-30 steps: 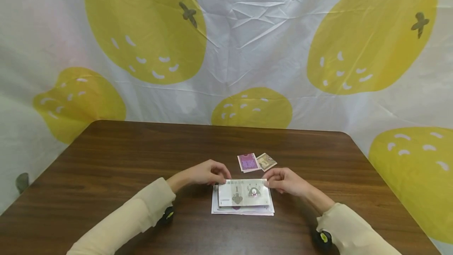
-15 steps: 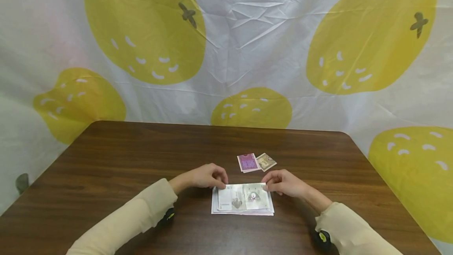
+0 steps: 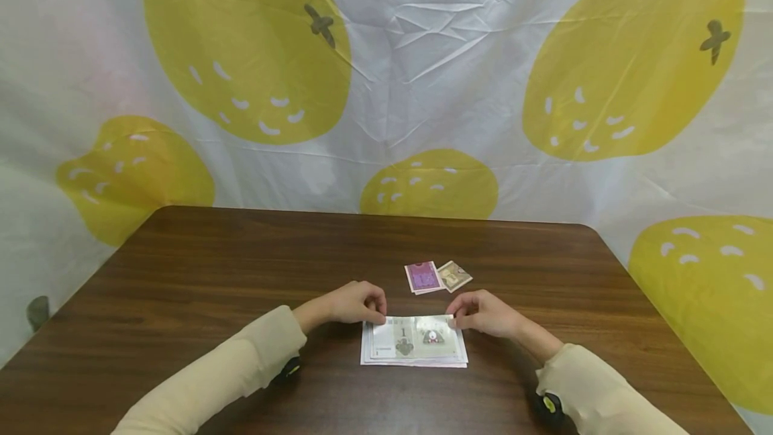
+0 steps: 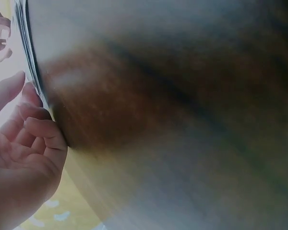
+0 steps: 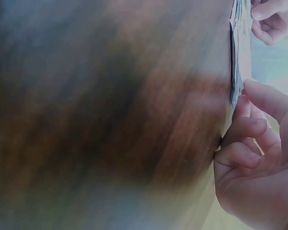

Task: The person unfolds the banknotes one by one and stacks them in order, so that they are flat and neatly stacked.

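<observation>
A pale grey-green play banknote (image 3: 386, 341) with a "1" and a cartoon figure lies on top of a small stack of larger white-edged notes (image 3: 417, 363). My left hand (image 3: 355, 302) pinches its far left corner between thumb and curled fingers. At the far right corner, my right hand (image 3: 483, 313) holds it the same way. The left wrist view shows the left hand (image 4: 31, 148) at the thin layered edge of the stack (image 4: 31, 52). From the right wrist, the right hand's (image 5: 259, 148) thumb lies over the stack's edge (image 5: 236, 62) with fingers below.
Beyond the stack lie a purple note (image 3: 424, 276) and a brown-yellow note (image 3: 455, 276), overlapping. The dark wooden table (image 3: 241, 254) reaches back to a white cloth (image 3: 290, 173) printed with yellow fruit.
Both hands have come slightly nearer to me and lowered the "1" note onto the stack. The purple and brown-yellow notes have stayed put.
</observation>
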The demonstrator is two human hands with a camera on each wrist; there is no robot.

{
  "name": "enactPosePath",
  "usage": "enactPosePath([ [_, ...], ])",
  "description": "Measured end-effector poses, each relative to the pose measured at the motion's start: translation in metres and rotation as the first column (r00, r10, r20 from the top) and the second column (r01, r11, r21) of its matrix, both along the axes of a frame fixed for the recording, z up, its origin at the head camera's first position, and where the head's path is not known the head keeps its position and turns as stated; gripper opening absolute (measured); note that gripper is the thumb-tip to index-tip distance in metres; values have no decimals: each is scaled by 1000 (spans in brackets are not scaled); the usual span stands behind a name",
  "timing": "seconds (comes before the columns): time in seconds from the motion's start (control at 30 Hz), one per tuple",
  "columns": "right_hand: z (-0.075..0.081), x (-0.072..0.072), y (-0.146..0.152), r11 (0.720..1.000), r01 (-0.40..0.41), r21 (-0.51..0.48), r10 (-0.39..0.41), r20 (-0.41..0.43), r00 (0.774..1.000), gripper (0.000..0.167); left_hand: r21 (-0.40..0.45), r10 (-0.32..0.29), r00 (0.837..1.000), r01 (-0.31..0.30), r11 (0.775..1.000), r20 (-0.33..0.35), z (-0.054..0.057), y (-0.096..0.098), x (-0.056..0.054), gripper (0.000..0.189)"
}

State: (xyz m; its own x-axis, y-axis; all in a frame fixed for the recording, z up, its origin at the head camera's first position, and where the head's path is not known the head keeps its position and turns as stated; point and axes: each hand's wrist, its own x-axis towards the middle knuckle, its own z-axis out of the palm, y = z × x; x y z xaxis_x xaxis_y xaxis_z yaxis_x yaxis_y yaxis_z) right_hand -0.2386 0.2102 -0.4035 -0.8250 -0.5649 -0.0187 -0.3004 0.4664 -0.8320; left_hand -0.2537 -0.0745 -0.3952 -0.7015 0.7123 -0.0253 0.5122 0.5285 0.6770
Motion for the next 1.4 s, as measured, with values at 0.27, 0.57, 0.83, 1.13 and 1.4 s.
enactPosePath([
  [0.27,0,2,-3,995,-4,97,13,-99,995,11,-23,16,999,-17,1000,-39,-3,1,1,11],
  [0.57,1,3,-5,990,19,141,0,-137,991,14,-36,21,996,-24,999,-82,-4,3,1,14],
  [0.83,1,2,-4,993,14,119,2,-136,991,15,42,-10,995,14,999,-100,-4,-2,-3,13],
  [1.13,11,-8,3,993,114,43,-108,-123,987,19,102,129,984,-117,988,-120,4,3,-7,8],
  [1.4,15,-29,5,983,180,-38,-182,-80,980,19,151,196,968,-172,973,-156,12,16,-23,6],
])
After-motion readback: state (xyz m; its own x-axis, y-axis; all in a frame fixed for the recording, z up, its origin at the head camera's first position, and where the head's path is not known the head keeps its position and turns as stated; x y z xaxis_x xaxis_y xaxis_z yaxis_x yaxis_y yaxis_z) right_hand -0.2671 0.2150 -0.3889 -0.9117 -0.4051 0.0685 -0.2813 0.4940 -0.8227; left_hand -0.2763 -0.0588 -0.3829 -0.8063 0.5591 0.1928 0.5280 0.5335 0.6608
